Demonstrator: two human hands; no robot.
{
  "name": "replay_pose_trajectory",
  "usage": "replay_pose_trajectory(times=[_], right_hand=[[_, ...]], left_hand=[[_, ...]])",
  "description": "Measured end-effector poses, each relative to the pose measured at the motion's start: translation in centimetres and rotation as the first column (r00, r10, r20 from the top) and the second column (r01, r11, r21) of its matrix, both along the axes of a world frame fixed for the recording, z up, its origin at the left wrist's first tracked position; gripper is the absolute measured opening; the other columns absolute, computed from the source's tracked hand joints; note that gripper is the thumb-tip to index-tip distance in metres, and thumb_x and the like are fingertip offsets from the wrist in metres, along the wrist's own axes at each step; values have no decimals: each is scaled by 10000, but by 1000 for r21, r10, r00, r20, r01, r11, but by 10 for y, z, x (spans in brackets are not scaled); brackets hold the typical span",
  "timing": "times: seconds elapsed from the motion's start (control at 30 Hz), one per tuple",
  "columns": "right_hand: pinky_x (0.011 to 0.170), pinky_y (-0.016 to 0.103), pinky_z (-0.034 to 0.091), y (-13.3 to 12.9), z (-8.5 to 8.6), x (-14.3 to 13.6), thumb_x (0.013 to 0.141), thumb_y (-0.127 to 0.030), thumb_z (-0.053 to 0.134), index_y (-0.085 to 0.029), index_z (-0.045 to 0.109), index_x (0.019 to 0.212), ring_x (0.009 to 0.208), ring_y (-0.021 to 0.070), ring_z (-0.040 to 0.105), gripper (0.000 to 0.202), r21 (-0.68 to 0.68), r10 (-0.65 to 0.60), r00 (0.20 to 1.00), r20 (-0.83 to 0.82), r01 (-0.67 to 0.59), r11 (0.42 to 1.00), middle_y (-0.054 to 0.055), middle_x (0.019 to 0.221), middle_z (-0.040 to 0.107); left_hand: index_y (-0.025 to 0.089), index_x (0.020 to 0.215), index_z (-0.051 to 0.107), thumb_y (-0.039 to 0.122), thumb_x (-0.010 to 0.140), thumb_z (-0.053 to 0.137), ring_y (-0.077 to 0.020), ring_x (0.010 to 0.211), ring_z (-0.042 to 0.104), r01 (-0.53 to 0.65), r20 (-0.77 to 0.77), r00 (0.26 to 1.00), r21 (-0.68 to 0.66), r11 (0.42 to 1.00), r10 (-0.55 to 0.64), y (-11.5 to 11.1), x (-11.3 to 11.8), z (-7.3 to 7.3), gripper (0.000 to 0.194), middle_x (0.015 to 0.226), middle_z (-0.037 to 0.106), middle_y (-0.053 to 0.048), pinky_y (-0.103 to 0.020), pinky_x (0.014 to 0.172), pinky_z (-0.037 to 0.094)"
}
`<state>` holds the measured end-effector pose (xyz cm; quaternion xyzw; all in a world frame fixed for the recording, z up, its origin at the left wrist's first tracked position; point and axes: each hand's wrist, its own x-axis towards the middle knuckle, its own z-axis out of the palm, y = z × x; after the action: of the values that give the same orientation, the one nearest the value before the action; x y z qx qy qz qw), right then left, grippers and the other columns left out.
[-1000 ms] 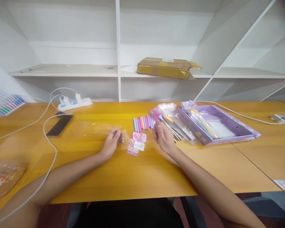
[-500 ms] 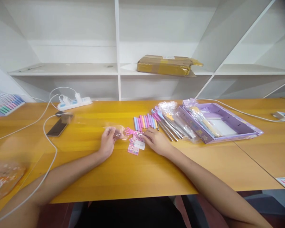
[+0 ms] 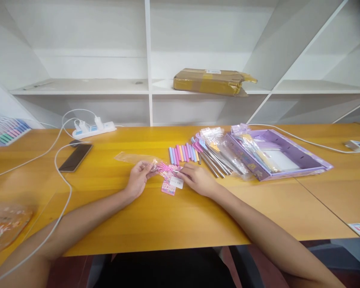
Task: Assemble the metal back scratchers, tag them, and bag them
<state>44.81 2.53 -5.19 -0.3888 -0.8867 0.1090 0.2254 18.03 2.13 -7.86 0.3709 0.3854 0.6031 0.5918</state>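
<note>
The left hand (image 3: 137, 180) pinches a long clear plastic bag (image 3: 132, 157) between thumb and fingers; the right hand (image 3: 199, 180) pinches the silvery shaft of a pink, claw-headed metal rod (image 3: 165, 168). The rod lies between the hands, its head at the bag's near end; whether it is inside is unclear.

Beneath is a glossy yellow-brown wooden table (image 3: 156, 224), backed by white shelving (image 3: 148, 60) bearing a brown taped cardboard parcel (image 3: 210, 82).

The right fingers hide most of the shaft, and hands and rod partly cover small pink printed cards (image 3: 168, 189), whose print is too small to read. An orange-patterned transparent packet (image 3: 7, 226) is cut off at left.

Close beyond stand pastel cylindrical sticks (image 3: 183, 154) in a row, then fanned claw-headed metal rods (image 3: 214, 160) and an open purple box (image 3: 312, 163). A white cable (image 3: 69, 188) crosses the left forearm.
</note>
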Motion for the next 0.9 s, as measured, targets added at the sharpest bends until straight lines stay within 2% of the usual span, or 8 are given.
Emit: replay_pose_trajectory(times=[0.2,0.33,0.53,0.6,0.7,0.77,0.83,0.9], right_hand=[[767,320,469,1,-6,0,1115,-439,398,-209,703,928,842,200,632,425,-4,59,998,-15,-59,998,76,911,670],[735,317,464,-1,-7,-4,1108,-439,421,-208,711,922,804,198,636,415,15,69,996,-55,-68,998,85,917,694],[697,301,447,-8,-7,-12,1101,-448,433,-206,687,866,757,186,621,423,11,68,993,-99,-67,998,77,879,686],[696,298,437,-9,-7,-14,1092,-454,455,-205,667,862,753,182,605,401,-14,67,990,-121,-69,998,64,855,676],[652,281,399,-8,-7,-14,1065,-448,521,-205,635,870,672,155,550,332,-115,9,988,-156,-28,993,19,772,637],[612,269,370,-6,-8,-11,1050,-416,548,-205,632,929,617,137,507,258,-196,-18,982,-186,-19,980,-11,723,598],[591,258,367,-4,-9,-7,1043,-385,557,-206,621,1077,605,132,497,194,-271,2,968,-249,-71,960,-28,716,583],[582,249,387,-3,-10,-4,1041,-383,566,-212,566,1205,618,131,515,237,-339,42,936,-350,-168,926,-33,740,594]], left_hand=[[157,897,690,422,803,877,-180,886,745,164,-64,984,-6,986,-164,-1,0,-1,338,914,762,-45,-330,847,632],[149,1004,746,421,825,860,-202,929,750,215,-101,972,-3,977,-214,1,-3,-3,345,1005,780,-78,-351,878,629],[147,1011,793,456,859,819,-232,937,753,369,-252,901,21,929,-352,-2,-4,-5,346,1033,803,-114,-369,893,602],[153,994,787,457,861,817,-213,899,746,308,-217,931,40,951,-293,-3,-3,-4,334,1003,800,-97,-346,863,598],[159,915,760,465,836,839,-170,829,726,68,-65,996,60,996,-64,1,-4,0,326,914,779,-54,-293,796,589],[156,879,743,466,813,860,-156,828,723,-65,30,998,49,997,64,5,-6,2,338,890,770,-41,-279,804,586],[156,873,734,455,801,873,-148,836,724,-125,93,988,37,991,121,10,-9,4,338,878,767,-34,-279,827,586],[161,872,728,443,801,874,-142,832,721,-145,135,981,28,989,140,13,-11,4,326,861,762,-23,-281,834,587]])
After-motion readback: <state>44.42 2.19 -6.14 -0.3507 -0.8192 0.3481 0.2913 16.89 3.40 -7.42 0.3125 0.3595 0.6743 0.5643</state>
